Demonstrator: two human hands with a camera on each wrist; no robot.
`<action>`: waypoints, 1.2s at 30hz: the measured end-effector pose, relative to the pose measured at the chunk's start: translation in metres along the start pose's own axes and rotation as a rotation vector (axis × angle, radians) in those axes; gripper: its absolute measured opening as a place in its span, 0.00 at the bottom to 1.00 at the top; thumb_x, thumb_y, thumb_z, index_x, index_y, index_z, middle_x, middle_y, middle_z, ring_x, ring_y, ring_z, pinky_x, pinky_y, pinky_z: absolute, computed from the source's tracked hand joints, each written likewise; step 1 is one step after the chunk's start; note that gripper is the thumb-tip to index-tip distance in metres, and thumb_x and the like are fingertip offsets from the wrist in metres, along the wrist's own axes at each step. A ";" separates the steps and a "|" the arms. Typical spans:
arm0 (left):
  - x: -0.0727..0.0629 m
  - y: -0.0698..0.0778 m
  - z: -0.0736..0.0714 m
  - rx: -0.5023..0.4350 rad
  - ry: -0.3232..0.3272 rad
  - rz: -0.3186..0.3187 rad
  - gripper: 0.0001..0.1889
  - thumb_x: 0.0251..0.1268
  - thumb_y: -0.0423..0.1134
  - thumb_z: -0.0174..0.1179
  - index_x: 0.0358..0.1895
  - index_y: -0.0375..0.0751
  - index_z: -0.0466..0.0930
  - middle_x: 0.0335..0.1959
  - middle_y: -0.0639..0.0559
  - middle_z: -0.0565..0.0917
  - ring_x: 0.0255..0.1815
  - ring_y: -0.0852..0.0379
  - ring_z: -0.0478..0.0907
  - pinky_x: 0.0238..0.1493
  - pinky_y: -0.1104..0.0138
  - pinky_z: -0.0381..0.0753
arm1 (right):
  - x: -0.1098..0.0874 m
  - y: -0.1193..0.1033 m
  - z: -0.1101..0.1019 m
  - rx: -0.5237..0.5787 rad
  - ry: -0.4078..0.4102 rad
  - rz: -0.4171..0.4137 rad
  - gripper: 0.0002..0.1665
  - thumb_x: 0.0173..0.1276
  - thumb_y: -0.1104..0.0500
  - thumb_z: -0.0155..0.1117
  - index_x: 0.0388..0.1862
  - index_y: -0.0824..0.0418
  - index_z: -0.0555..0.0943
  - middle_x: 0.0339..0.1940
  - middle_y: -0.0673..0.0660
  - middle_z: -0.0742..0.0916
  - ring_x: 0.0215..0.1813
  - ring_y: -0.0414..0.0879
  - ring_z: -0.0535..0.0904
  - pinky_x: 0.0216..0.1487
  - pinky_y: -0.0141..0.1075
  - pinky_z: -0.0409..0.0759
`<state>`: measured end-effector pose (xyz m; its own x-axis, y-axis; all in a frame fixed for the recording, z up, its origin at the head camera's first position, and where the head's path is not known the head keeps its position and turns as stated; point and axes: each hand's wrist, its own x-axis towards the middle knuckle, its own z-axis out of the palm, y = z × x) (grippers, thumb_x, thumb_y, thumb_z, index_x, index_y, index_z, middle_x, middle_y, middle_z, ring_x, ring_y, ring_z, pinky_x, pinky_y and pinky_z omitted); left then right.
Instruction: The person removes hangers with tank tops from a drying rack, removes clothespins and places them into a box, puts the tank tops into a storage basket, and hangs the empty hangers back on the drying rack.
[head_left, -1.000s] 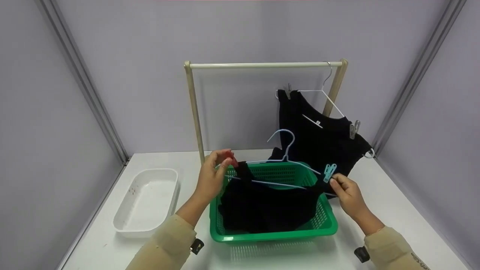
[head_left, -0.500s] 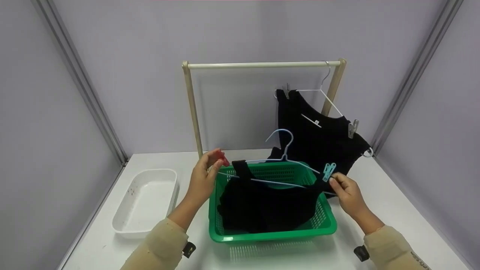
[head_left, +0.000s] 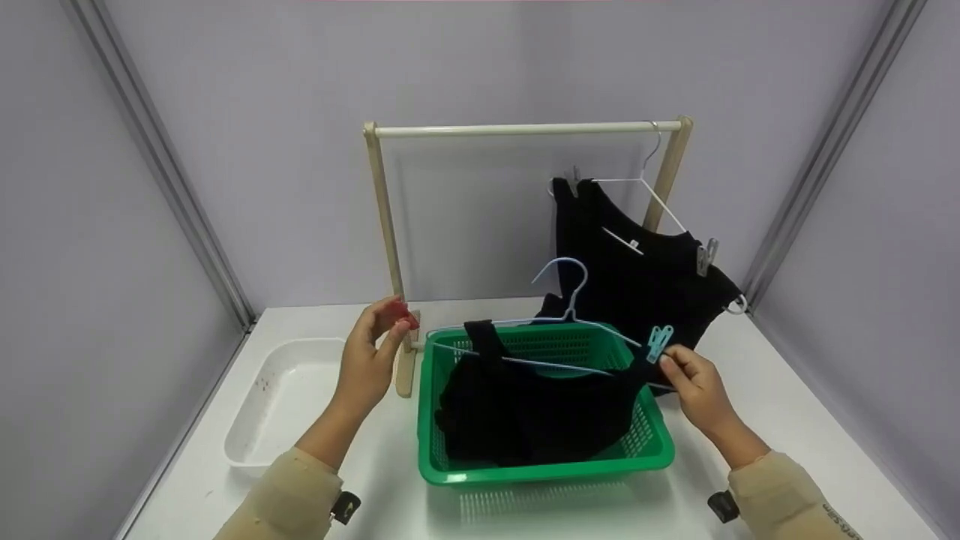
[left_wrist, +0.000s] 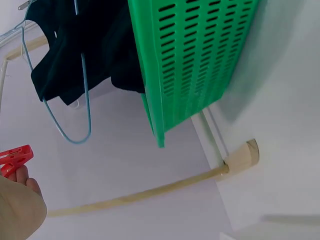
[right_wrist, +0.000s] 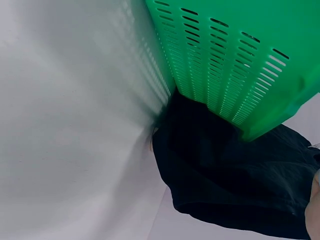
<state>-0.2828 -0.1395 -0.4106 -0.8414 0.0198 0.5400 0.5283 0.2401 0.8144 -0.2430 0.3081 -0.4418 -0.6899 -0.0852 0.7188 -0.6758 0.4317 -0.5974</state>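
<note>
My left hand (head_left: pixel 366 360) pinches a red clothespin (left_wrist: pixel 19 156) left of the green basket (head_left: pixel 547 475), apart from the cloth. A black garment (head_left: pixel 540 420) hangs by its straps on a light-blue hanger (head_left: pixel 579 289), its lower part inside the basket. My right hand (head_left: pixel 696 381) grips the right strap and the hanger's end, just beside a teal clothespin (head_left: pixel 659 343) clipped there. No clip sits on the left strap (head_left: pixel 486 341). In the right wrist view, only an edge of my hand (right_wrist: pixel 314 212) shows.
Behind the basket stands a rack with a white rod (head_left: pixel 517 130). A second black top (head_left: pixel 626 281) hangs at its right end on a white hanger (head_left: pixel 663 202), with grey clothespins (head_left: pixel 703 259). A white tray (head_left: pixel 289 409) lies at left.
My left hand has drawn the red clothespin off the left strap and carried it left. The strap stays on the hanger. My right hand keeps its place.
</note>
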 end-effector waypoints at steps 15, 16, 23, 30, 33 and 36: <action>-0.010 -0.016 -0.034 -0.037 0.095 -0.008 0.21 0.73 0.32 0.59 0.66 0.32 0.70 0.49 0.44 0.81 0.56 0.47 0.79 0.60 0.75 0.74 | -0.007 0.000 -0.006 0.035 -0.008 0.022 0.11 0.68 0.82 0.49 0.28 0.74 0.74 0.16 0.50 0.68 0.20 0.37 0.63 0.20 0.36 0.63; -0.011 -0.016 -0.035 -0.031 0.100 -0.009 0.21 0.73 0.32 0.58 0.66 0.32 0.70 0.49 0.44 0.81 0.56 0.48 0.79 0.59 0.75 0.74 | -0.008 0.000 -0.006 0.031 -0.006 0.022 0.11 0.68 0.82 0.49 0.28 0.74 0.74 0.16 0.49 0.68 0.20 0.37 0.63 0.20 0.36 0.63; -0.019 -0.018 -0.050 -0.010 0.146 -0.036 0.21 0.72 0.28 0.57 0.65 0.28 0.69 0.50 0.37 0.80 0.51 0.60 0.78 0.56 0.77 0.74 | -0.011 0.004 -0.006 0.036 0.000 0.043 0.11 0.69 0.81 0.49 0.29 0.73 0.74 0.16 0.50 0.68 0.20 0.37 0.64 0.20 0.37 0.64; -0.034 -0.048 -0.073 0.005 0.184 -0.088 0.22 0.72 0.33 0.59 0.65 0.31 0.70 0.50 0.40 0.81 0.51 0.62 0.78 0.57 0.77 0.73 | -0.022 0.036 -0.003 0.057 -0.015 0.096 0.11 0.72 0.78 0.50 0.31 0.69 0.75 0.18 0.50 0.70 0.21 0.45 0.67 0.22 0.31 0.70; -0.041 -0.059 -0.081 0.039 0.205 -0.110 0.22 0.72 0.32 0.59 0.66 0.32 0.70 0.51 0.41 0.81 0.51 0.64 0.77 0.59 0.78 0.70 | -0.022 0.034 -0.003 0.059 -0.014 0.097 0.12 0.71 0.79 0.50 0.29 0.70 0.74 0.18 0.51 0.70 0.20 0.46 0.66 0.21 0.32 0.68; -0.047 -0.068 -0.086 0.073 0.217 -0.138 0.22 0.71 0.32 0.60 0.66 0.32 0.70 0.53 0.41 0.80 0.52 0.66 0.76 0.59 0.78 0.70 | -0.019 0.025 -0.003 0.056 -0.021 0.070 0.12 0.70 0.80 0.49 0.28 0.71 0.72 0.17 0.52 0.68 0.19 0.43 0.64 0.21 0.35 0.65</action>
<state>-0.2693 -0.2405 -0.4732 -0.8568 -0.2245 0.4642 0.3940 0.2958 0.8702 -0.2463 0.3231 -0.4693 -0.7406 -0.0755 0.6677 -0.6391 0.3860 -0.6652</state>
